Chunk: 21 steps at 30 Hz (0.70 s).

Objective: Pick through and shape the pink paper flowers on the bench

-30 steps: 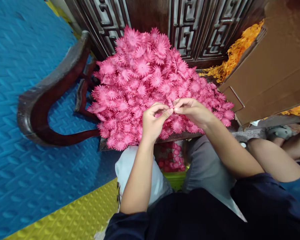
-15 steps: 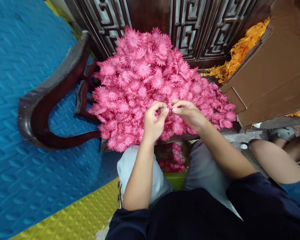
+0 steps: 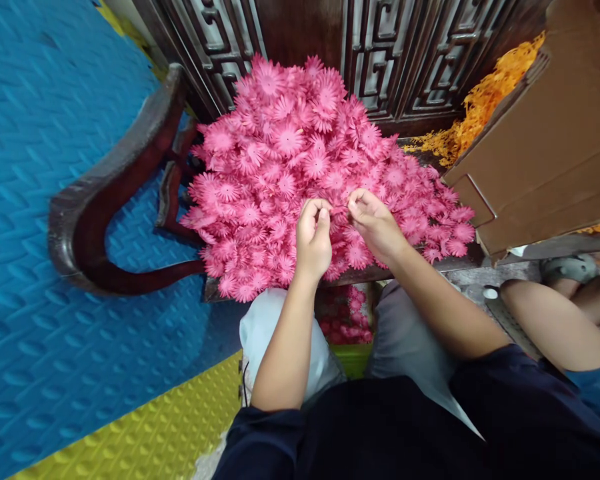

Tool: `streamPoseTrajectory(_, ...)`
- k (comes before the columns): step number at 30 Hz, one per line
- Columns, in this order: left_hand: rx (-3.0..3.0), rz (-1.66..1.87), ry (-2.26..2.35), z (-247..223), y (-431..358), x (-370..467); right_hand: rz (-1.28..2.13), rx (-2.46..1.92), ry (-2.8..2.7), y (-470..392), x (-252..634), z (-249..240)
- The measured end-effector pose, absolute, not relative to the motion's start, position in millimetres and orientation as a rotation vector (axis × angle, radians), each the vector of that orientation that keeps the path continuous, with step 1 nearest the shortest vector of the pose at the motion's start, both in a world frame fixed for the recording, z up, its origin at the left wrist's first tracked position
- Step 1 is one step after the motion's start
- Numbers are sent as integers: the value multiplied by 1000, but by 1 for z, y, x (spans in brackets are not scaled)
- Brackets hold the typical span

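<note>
A large heap of pink flower-like pieces point(image 3: 287, 140) covers the dark wooden seat in front of me. Over the heap's near part is my left hand point(image 3: 315, 237), its thumb and fingers pinched together on something small that I cannot make out. My right hand point(image 3: 375, 223) is a short way to its right, thumb and fingertips also closed; whatever they hold is too small to tell. A gap lies between the two hands. More pink pieces point(image 3: 355, 307) lie lower down, between my knees, by a green container point(image 3: 351, 360).
A curved wooden armrest point(image 3: 87, 220) stands at the left, over blue matting point(image 3: 25, 320). Carved wooden panels point(image 3: 380, 60) rise behind the heap. At the right are a cardboard box point(image 3: 560, 140), orange strands point(image 3: 500, 87) and another person's bare leg point(image 3: 555, 327).
My hands have moved apart from nearly touching fingertips. The right hand has turned and risen slightly. The whole view has shifted a little.
</note>
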<state>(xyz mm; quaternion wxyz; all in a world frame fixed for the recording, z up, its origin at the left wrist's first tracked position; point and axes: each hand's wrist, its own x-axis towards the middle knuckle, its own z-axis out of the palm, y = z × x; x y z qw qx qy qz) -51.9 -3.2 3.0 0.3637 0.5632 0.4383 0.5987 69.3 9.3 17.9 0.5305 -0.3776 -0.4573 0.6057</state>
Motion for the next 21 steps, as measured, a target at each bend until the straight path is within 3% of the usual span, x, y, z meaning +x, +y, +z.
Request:
streamPoseTrajectory(4, 1536, 1543, 1168, 8, -5, -51, 1223, -925, -1234, 7, 69, 18)
streamPoseTrajectory(15, 1230, 1530, 1172, 6, -5, -51, 1011, -956, -1363, 0, 75, 19)
streamPoseTrajectory(21, 985, 1534, 1072, 12, -3, -50, 1110, -913, -1195, 5, 73, 10)
